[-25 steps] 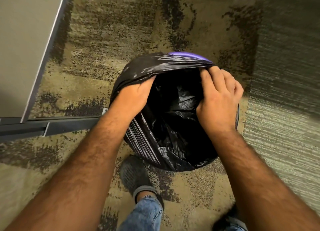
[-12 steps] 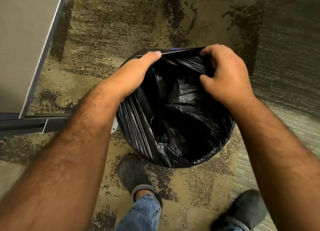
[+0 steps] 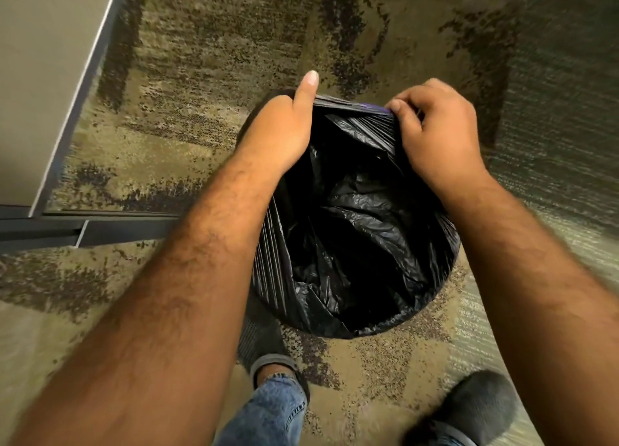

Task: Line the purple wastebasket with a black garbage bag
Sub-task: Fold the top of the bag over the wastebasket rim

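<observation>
Both hands pinch the bag's (image 3: 355,231) edge at the far rim: left hand (image 3: 281,127) closed on it, thumb up; right hand (image 3: 438,134) curled. Bag fills the bin; a purple sliver of bin (image 3: 371,105) shows between them, so the far edge likely needs folding over.

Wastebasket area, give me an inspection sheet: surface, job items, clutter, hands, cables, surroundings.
Surface: patterned carpet, olive with dark blotches.
Job's things: black bag inside the basket, mouth open; sliver of purple rim shows at the far edge.
Clutter: nothing seen.
Grips: left hand and right hand both pinch the bag's far edge.
Cables: nothing seen.
Surroundings: grey panel at left; two grey shoes below.
</observation>
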A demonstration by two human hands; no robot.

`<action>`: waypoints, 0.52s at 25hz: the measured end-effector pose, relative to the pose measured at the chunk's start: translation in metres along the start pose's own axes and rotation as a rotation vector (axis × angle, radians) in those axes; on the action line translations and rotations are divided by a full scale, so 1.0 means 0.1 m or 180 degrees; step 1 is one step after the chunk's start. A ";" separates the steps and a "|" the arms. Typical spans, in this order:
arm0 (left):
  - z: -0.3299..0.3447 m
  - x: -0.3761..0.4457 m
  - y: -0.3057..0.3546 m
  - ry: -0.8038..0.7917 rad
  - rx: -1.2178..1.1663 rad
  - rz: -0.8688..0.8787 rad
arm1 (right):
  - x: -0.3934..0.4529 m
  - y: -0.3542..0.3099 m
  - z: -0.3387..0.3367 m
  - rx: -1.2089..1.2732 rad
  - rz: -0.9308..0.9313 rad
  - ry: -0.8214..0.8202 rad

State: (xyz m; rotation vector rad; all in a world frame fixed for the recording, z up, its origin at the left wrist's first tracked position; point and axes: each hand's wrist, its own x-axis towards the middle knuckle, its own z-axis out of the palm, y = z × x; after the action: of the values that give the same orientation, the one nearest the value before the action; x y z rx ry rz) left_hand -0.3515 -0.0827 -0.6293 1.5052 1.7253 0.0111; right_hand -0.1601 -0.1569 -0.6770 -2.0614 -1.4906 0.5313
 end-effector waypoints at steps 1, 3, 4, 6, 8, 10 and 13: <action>-0.01 0.02 0.00 -0.0037 -0.0025 0.0002 | 0.02 0.01 0.01 0.0019 0.0033 -0.0039; -0.05 0.02 -0.01 -0.0183 -0.0026 -0.0008 | 0.03 0.03 0.01 0.0083 0.0005 -0.0091; -0.06 0.02 -0.01 -0.0238 -0.0014 -0.0018 | 0.02 0.03 0.00 0.0113 -0.0091 -0.0090; -0.08 0.02 -0.02 -0.0326 -0.0057 -0.0010 | 0.03 0.02 -0.03 0.0027 -0.0372 -0.0039; -0.09 0.02 -0.02 -0.0398 -0.0087 0.0023 | 0.04 0.03 -0.04 -0.0160 -0.0674 0.0050; -0.10 0.03 -0.02 -0.0459 -0.0111 0.0049 | 0.01 0.03 -0.05 -0.0132 -0.0935 0.0148; -0.12 0.03 -0.03 -0.0580 -0.0151 0.0063 | -0.01 0.02 -0.04 -0.0144 -0.1303 0.0071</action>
State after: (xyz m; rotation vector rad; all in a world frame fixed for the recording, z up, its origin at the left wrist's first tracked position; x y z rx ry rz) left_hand -0.3605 -0.0751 -0.6246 1.4425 1.5550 -0.0723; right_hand -0.1570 -0.1593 -0.6751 -1.7165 -1.8600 0.3130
